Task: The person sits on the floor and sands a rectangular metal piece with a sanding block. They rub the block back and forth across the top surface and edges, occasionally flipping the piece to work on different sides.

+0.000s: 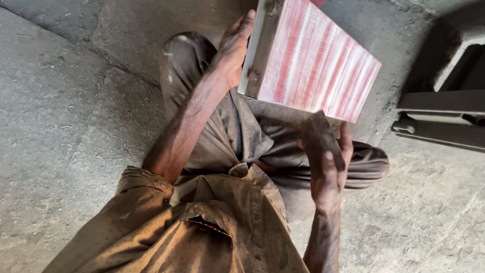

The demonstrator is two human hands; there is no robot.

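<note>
Block (316,60): broad face looks like sanded or planed material, matt, streaked red and white in fine parallel lines; side edge is dull grey metal with two bolt heads, slightly tarnished. Floor (60,101): rough grey concrete, gritty, dusty, cracked in places. Shirt (202,227): brown woven cloth, matt, stained and worn. Trousers (227,131): grey cloth, dusty. Machine part (444,111) at right: dark metal, matt, grimy.

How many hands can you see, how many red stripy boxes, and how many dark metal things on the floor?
Hands: 2, the left hand and the right hand, both on the box
Red stripy boxes: 1, the box
Dark metal things: 1, the metal frame on the floor
Total: 4
</note>
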